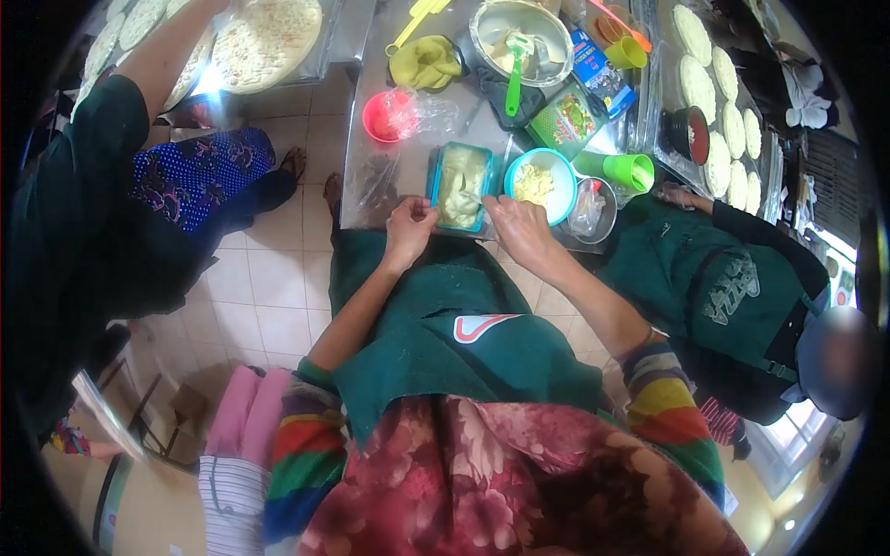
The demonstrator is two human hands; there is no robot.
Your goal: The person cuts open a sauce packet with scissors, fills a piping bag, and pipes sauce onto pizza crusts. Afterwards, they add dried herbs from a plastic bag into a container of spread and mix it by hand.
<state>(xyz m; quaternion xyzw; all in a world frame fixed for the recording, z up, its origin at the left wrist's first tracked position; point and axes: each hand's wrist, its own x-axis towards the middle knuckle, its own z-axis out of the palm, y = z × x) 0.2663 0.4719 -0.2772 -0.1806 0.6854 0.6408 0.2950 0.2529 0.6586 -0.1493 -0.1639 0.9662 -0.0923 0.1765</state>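
A teal rectangular container (488, 167) holding a pale, creamy mixture (459, 185) stands at the near edge of the metal table. My left hand (411, 228) pinches its left rim near the front corner. At the opposite side, my right hand (521, 227) is closed on what looks like a spoon (474, 196), whose far end dips into the mixture. Just right of the container sits a blue-rimmed bowl (565, 182) with pale yellow shreds or bits inside. A small metal bowl (607, 222) holding a plastic bag is close to my right hand.
Farther back are a large metal bowl (477, 28) with a green spatula (514, 88), a red bowl (371, 119), a yellow-green cloth (425, 62), a green box (567, 119) and green cups (630, 172). People in aprons stand on both sides. Trays of flat dough rounds (718, 165) lie right.
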